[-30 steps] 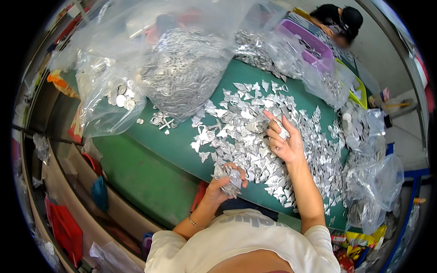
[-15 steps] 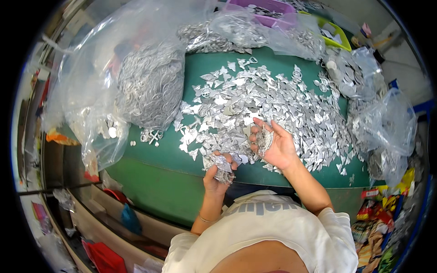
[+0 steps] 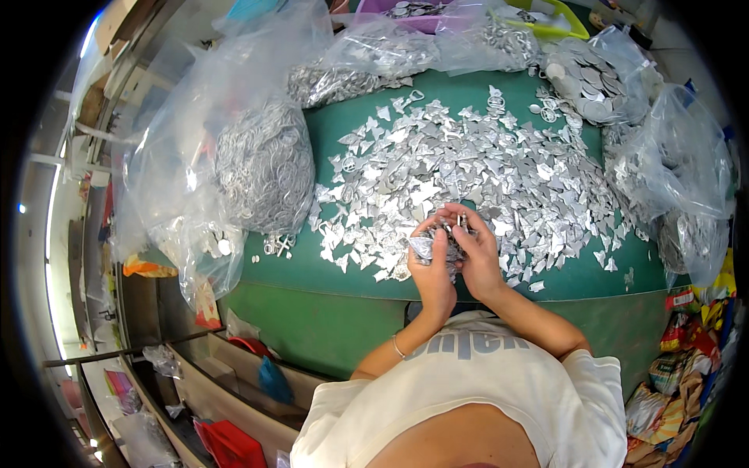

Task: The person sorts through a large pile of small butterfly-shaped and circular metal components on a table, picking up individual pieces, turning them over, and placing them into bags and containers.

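Both hands are cupped together over the near edge of a spread heap of small silvery metal pieces [image 3: 437, 156], many flat and pointed. Between the palms sits a handful of metal pieces [image 3: 424, 248]. My left hand [image 3: 431, 269] curls round them from the left, its thumb upright along the front. From the right, my right hand [image 3: 482, 261] closes on the same handful, fingertips meeting the left ones at the top. The pieces deeper in the palms are hidden by the fingers.
The heap lies on a green table [image 3: 343, 285]. To its left stands a clear bag of silvery rings [image 3: 261, 168]. Bags of flat discs [image 3: 589, 78] and other metal parts line the right. A purple bin [image 3: 402, 17] and a yellow-green bin [image 3: 550, 19] stand behind.
My hands, apart before with a handful in each, have come together at the heap's near edge. My left hand moved right and up. The whole view has shifted slightly.
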The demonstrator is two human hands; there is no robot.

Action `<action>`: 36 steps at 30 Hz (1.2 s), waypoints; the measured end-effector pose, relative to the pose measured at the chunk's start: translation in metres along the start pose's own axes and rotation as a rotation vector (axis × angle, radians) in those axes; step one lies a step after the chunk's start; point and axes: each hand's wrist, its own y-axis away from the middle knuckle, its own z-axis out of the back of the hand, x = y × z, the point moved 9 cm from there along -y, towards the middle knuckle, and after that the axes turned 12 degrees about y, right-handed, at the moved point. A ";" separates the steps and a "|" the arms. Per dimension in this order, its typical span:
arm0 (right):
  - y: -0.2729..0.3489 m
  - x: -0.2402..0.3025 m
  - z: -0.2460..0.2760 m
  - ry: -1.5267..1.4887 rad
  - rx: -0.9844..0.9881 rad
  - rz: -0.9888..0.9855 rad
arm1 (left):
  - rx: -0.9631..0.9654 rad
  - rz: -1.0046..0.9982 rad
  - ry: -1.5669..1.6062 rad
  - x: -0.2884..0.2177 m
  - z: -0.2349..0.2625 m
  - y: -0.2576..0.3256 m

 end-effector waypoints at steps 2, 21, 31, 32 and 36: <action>0.004 0.018 0.006 0.221 -0.058 0.151 | 0.036 -0.123 -0.067 0.002 -0.016 0.004; 0.007 0.022 0.060 0.027 -0.349 0.182 | 0.156 0.164 -0.148 0.024 -0.075 0.024; -0.017 0.017 0.080 -0.292 -0.449 0.174 | 0.471 -0.423 -0.833 0.010 -0.112 0.011; -0.018 0.016 0.085 -0.297 -0.461 0.168 | 0.499 -0.398 -0.834 0.010 -0.124 0.017; -0.019 0.009 0.086 -0.422 -0.411 0.114 | 0.584 -0.484 -0.859 0.022 -0.121 0.015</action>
